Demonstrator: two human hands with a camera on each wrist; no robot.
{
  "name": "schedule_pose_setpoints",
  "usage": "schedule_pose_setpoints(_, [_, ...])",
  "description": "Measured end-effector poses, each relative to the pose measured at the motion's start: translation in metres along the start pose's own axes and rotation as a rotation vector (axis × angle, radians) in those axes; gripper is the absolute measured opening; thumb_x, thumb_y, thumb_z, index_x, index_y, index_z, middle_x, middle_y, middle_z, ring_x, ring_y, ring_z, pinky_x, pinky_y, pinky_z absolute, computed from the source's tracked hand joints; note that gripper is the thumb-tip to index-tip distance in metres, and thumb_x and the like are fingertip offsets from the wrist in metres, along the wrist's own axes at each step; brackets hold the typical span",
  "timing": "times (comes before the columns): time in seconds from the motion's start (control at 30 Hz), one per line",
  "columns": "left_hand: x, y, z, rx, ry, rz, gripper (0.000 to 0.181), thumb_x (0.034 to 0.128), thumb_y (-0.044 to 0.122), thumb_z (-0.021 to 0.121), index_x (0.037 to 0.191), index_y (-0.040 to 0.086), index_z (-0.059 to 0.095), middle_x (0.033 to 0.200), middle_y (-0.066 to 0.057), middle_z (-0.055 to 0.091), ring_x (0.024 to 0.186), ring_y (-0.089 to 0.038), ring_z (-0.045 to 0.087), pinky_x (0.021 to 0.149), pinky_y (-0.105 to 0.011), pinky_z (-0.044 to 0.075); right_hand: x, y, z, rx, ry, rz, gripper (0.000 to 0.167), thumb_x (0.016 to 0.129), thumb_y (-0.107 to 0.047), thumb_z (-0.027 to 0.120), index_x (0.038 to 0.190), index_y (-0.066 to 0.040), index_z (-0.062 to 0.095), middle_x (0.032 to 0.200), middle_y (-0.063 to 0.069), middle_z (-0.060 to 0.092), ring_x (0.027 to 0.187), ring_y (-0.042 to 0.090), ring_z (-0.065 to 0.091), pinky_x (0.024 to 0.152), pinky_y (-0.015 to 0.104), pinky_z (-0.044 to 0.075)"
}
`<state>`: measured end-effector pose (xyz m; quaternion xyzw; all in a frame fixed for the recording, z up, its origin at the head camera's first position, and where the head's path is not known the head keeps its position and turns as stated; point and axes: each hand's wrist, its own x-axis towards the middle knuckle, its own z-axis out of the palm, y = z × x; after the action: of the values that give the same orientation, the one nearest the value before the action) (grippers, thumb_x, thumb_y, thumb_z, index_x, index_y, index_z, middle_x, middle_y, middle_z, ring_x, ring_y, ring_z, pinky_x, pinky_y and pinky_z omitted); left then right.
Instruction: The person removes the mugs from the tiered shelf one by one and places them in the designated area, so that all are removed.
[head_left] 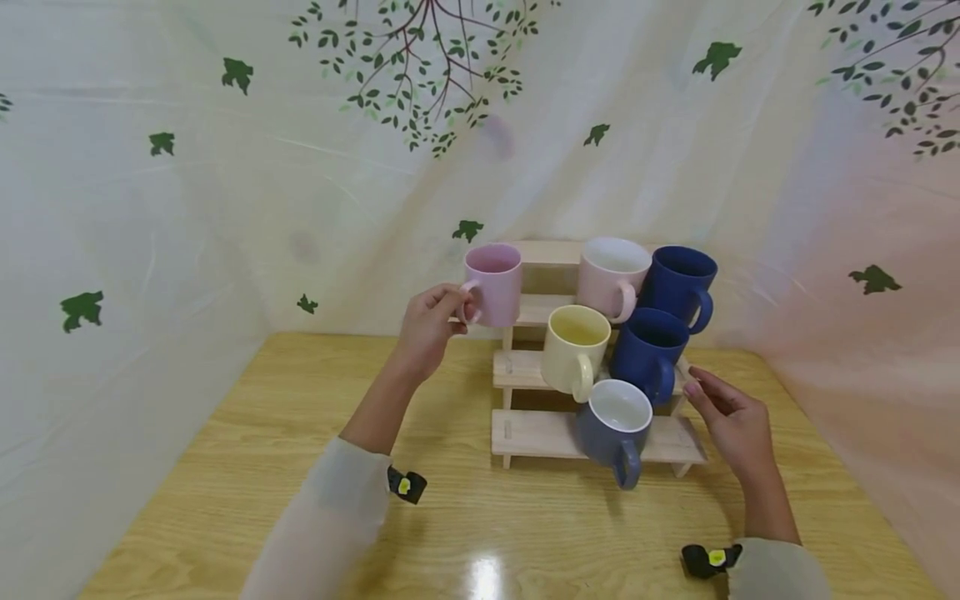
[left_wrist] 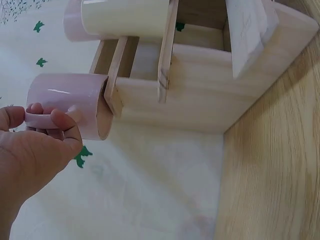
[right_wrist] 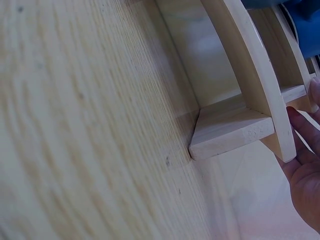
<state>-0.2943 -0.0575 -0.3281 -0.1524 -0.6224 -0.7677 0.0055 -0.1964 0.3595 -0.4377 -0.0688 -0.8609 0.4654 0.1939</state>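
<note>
My left hand (head_left: 431,329) pinches the handle of a lilac mug (head_left: 498,296) at the upper left of a stepped wooden stand (head_left: 536,433). In the left wrist view, fingers curl round that handle, and the mug (left_wrist: 65,95) is by the end of an upper board. My right hand (head_left: 738,425) grips the right end of a middle step, thumb above and fingers below; the right wrist view shows this hand (right_wrist: 307,185) at the board's end. On the steps stand a pale pink mug (head_left: 611,279), a yellow mug (head_left: 573,346), two navy mugs (head_left: 648,346) and a grey mug (head_left: 611,437).
The stand rests on a wood-grain table (head_left: 480,517). Behind it hangs a pale curtain (head_left: 360,250) printed with leaves and branches. Several mug handles jut forward, and the grey mug's handle (head_left: 628,467) overhangs the lowest step.
</note>
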Motion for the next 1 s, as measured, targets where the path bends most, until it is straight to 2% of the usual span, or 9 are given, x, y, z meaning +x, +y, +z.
schedule_pose_setpoints(0.3, [-0.002, -0.003, -0.034, -0.039, 0.044, 0.018, 0.025, 0.1065, 0.016, 0.055, 0.097, -0.007, 0.058, 0.085, -0.010, 0.058, 0.086, -0.023, 0.056, 0.071, -0.030, 0.052, 0.001, 0.001, 0.000, -0.001, 0.002, -0.005, 0.053, 0.102, -0.043, 0.061, 0.144, -0.010, 0.060, 0.140, 0.019, 0.061, 0.100, -0.016, 0.056, 0.083, 0.004, 0.047])
schedule_pose_setpoints(0.5, [-0.003, -0.012, -0.062, 0.012, 0.112, 0.030, 0.024, 0.1066, 0.016, 0.053, 0.099, -0.006, 0.059, 0.086, -0.009, 0.058, 0.088, -0.022, 0.057, 0.073, -0.029, 0.053, 0.000, 0.001, -0.001, 0.006, 0.016, 0.005, 0.053, 0.101, -0.043, 0.062, 0.143, -0.009, 0.060, 0.138, 0.017, 0.063, 0.099, -0.016, 0.057, 0.083, 0.004, 0.047])
schedule_pose_setpoints(0.63, [-0.004, -0.020, -0.086, 0.051, 0.177, 0.019, 0.023, 0.1071, 0.016, 0.052, 0.098, -0.003, 0.060, 0.088, -0.007, 0.058, 0.090, -0.022, 0.057, 0.073, -0.026, 0.054, -0.001, 0.001, -0.001, 0.003, 0.020, 0.014, 0.053, 0.101, -0.042, 0.062, 0.143, -0.010, 0.061, 0.139, 0.017, 0.063, 0.100, -0.016, 0.057, 0.083, 0.004, 0.048])
schedule_pose_setpoints(0.87, [-0.003, -0.034, -0.132, -0.029, 0.322, -0.039, 0.022, 0.1057, 0.011, 0.053, 0.090, -0.003, 0.060, 0.086, -0.006, 0.058, 0.085, -0.019, 0.055, 0.068, -0.023, 0.052, 0.000, 0.000, 0.000, 0.001, 0.009, 0.021, 0.053, 0.101, -0.043, 0.062, 0.144, -0.011, 0.060, 0.139, 0.017, 0.062, 0.101, -0.013, 0.058, 0.083, 0.005, 0.049])
schedule_pose_setpoints(1.0, [-0.008, -0.041, -0.161, 0.030, 0.360, -0.062, 0.024, 0.1052, 0.008, 0.052, 0.086, -0.005, 0.057, 0.088, -0.007, 0.059, 0.084, -0.018, 0.055, 0.066, -0.022, 0.053, 0.000, -0.001, 0.001, 0.012, 0.018, 0.009, 0.052, 0.101, -0.042, 0.063, 0.142, -0.010, 0.061, 0.136, 0.016, 0.064, 0.098, -0.015, 0.058, 0.083, 0.005, 0.048])
